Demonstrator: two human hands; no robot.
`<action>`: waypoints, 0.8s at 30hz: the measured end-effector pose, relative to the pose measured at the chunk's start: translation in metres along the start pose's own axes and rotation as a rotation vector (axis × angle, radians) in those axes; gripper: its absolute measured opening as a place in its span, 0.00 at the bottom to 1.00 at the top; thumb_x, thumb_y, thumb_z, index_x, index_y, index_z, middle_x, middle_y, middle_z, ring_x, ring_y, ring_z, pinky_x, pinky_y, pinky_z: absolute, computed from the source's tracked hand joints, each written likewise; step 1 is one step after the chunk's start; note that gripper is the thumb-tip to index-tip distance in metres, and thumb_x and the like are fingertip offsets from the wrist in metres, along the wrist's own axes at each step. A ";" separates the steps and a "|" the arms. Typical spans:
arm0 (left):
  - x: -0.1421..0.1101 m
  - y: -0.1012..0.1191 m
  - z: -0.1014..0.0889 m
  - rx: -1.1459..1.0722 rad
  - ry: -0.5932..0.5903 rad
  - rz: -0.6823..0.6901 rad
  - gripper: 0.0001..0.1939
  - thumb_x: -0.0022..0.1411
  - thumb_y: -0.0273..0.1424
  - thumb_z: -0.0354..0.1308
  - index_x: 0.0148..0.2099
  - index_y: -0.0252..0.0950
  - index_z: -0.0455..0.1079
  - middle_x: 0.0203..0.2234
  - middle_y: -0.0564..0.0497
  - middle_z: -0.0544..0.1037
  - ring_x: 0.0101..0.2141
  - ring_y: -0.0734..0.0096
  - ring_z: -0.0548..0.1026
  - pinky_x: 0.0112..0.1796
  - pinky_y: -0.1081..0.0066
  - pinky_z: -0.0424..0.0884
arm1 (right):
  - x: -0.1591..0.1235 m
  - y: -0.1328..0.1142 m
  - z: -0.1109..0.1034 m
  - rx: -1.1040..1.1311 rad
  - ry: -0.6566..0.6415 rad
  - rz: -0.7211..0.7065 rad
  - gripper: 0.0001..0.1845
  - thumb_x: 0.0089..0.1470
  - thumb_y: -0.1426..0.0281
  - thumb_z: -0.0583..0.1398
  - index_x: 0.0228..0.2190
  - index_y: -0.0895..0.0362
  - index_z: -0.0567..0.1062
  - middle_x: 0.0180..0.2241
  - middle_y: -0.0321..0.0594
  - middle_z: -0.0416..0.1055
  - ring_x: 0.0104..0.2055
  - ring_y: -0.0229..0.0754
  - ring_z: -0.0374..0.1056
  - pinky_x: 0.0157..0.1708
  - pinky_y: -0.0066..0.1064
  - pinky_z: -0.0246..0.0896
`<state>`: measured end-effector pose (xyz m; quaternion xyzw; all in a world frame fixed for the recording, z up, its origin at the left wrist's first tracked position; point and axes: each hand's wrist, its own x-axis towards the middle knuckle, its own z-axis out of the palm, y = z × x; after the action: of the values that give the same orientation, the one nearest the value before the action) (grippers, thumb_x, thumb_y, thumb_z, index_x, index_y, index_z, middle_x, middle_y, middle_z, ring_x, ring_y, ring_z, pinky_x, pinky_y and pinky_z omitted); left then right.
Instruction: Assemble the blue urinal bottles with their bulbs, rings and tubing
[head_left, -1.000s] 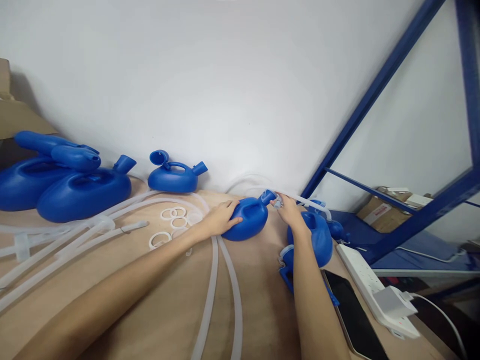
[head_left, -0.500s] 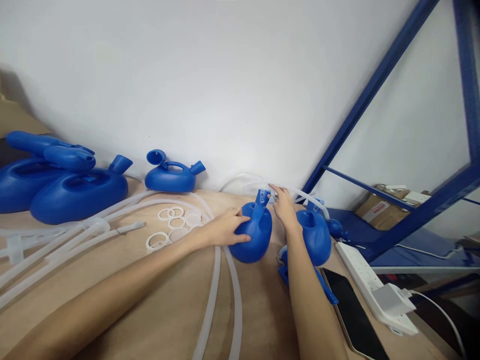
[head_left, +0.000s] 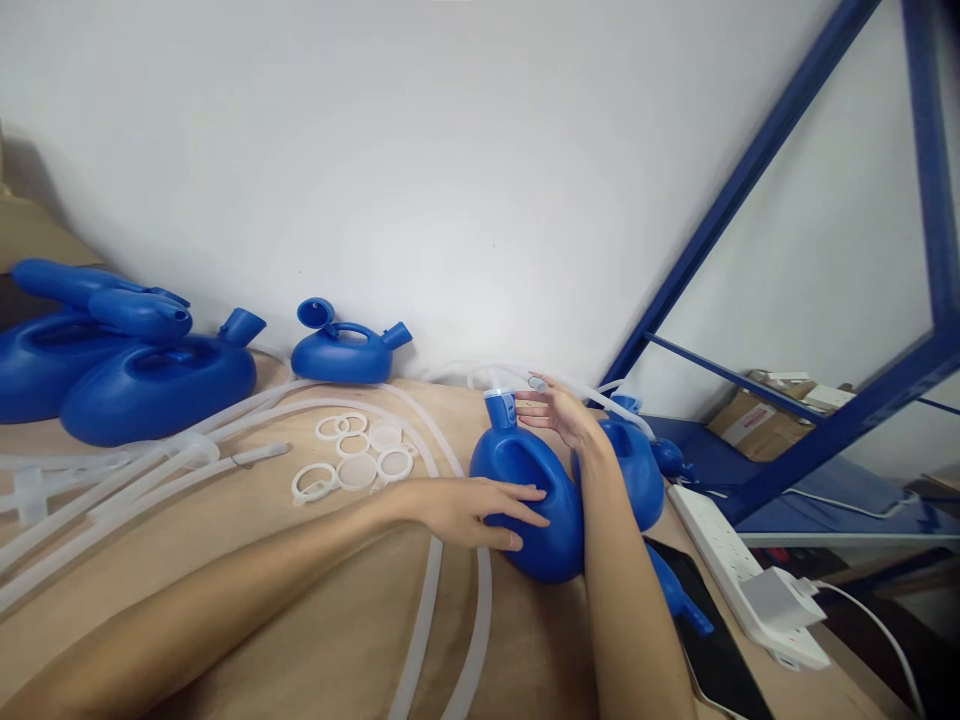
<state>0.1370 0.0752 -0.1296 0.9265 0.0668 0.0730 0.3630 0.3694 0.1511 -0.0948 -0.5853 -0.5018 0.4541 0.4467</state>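
My left hand (head_left: pixel 472 510) grips the lower side of a blue plastic jug (head_left: pixel 536 505) that stands tilted upright on the brown table (head_left: pixel 225 540), spout up. Just right of the jug's spout (head_left: pixel 501 408), my right hand (head_left: pixel 559 412) hovers with fingers spread and holds a small pale piece at its fingertips. A clear tube (head_left: pixel 592 392) runs behind that hand. A second blue jug (head_left: pixel 637 470) sits right behind my right wrist.
Three more blue jugs (head_left: pixel 157 385) lie at the back left. White rings (head_left: pixel 352 455) and long clear tubes (head_left: pixel 427 600) are spread over the table. A phone (head_left: pixel 712 660) and a white power strip (head_left: pixel 742 575) lie at the right, by a blue metal rack (head_left: pixel 750 170).
My left hand has pulled the jug nearer and stood it up on end, spout upward. My right hand has lifted off the spout and spread its fingers.
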 end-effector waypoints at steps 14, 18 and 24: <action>0.000 0.023 0.016 0.171 0.065 -0.022 0.23 0.70 0.36 0.63 0.65 0.36 0.72 0.73 0.37 0.58 0.71 0.52 0.59 0.68 0.58 0.61 | -0.023 -0.030 -0.006 -0.138 0.218 -0.383 0.21 0.62 0.65 0.63 0.55 0.56 0.76 0.46 0.46 0.81 0.44 0.43 0.80 0.46 0.34 0.77; -0.001 0.026 0.013 0.323 0.111 -0.021 0.19 0.71 0.36 0.62 0.61 0.41 0.74 0.67 0.38 0.67 0.66 0.49 0.68 0.65 0.48 0.64 | -0.040 -0.048 -0.020 0.123 0.534 -0.740 0.22 0.64 0.61 0.60 0.56 0.55 0.73 0.50 0.47 0.80 0.53 0.45 0.79 0.57 0.42 0.71; -0.004 0.022 0.013 0.346 0.109 -0.010 0.21 0.71 0.38 0.61 0.64 0.46 0.71 0.66 0.40 0.66 0.64 0.50 0.69 0.63 0.49 0.66 | -0.072 -0.064 -0.063 0.381 0.800 -0.968 0.26 0.66 0.61 0.53 0.63 0.52 0.64 0.63 0.50 0.70 0.62 0.46 0.73 0.65 0.48 0.63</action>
<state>0.1371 0.0495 -0.1246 0.9694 0.1029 0.1089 0.1945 0.4134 0.0820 -0.0149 -0.3276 -0.4145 0.0301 0.8485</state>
